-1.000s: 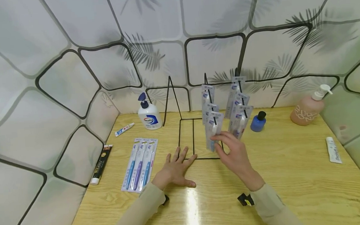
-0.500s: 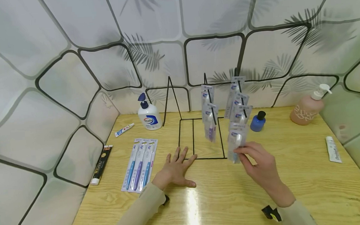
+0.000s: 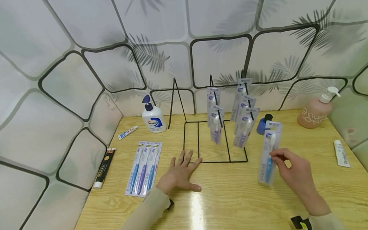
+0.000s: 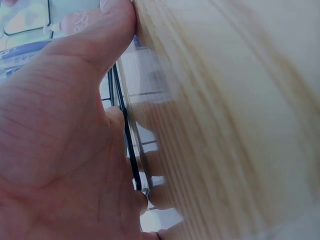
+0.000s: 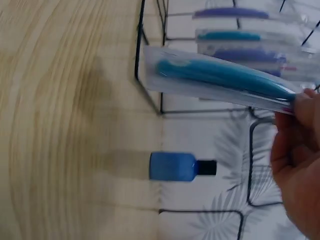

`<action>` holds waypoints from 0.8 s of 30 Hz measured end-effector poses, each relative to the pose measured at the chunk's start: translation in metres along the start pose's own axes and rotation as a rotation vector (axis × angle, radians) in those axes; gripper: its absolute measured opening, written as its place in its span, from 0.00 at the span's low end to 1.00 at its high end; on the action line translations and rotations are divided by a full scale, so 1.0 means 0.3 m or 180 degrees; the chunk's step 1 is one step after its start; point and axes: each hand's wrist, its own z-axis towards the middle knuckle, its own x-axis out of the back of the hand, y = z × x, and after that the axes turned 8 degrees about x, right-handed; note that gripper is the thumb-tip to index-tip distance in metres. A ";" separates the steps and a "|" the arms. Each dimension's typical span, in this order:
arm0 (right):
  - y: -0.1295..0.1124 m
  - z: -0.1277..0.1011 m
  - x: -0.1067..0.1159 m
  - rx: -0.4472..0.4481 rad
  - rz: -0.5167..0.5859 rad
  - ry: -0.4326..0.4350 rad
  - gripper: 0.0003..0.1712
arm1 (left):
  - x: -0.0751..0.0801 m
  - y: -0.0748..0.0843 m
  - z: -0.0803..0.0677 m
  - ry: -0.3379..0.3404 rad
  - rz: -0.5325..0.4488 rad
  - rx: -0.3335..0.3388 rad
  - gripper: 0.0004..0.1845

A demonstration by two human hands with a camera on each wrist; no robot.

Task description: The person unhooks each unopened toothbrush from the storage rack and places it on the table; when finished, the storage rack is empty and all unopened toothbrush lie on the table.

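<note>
My right hand (image 3: 294,170) pinches a packaged blue toothbrush (image 3: 268,155) by the edge of its clear pack, held in the air to the right of the black wire rack (image 3: 216,162). The right wrist view shows the same packaged toothbrush (image 5: 220,77) between thumb and fingers. Packaged toothbrushes hang on two of the rack's prongs: a pair (image 3: 216,125) on the middle one and several (image 3: 244,125) on the right one. My left hand (image 3: 179,174) lies with fingers spread at the rack's front left. Three packaged toothbrushes (image 3: 143,169) lie side by side left of it.
A white pump bottle (image 3: 154,120) stands behind on the left, near a small toothpaste tube (image 3: 128,132) and a black toothpaste box (image 3: 104,168). To the right are a blue bottle (image 3: 262,126), a pink pump bottle (image 3: 315,113) and a white tube (image 3: 341,153).
My right hand has taken the front blue toothbrush pack off the middle prong and carried it right, past the right prong. The left hand has stayed in place.
</note>
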 end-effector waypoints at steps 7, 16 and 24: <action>0.105 -0.024 0.008 -0.0946 -0.0037 -0.1191 0.10 | -0.004 0.000 0.002 -0.0011 -0.0014 0.0012 0.61; 0.208 -0.007 -0.029 -0.1415 0.0102 -0.2163 0.05 | -0.005 -0.001 0.009 -0.0027 -0.0042 0.0015 0.61; 0.252 0.003 -0.049 -0.1542 0.0138 -0.2362 0.01 | -0.007 -0.001 0.008 -0.0021 -0.0041 0.0017 0.61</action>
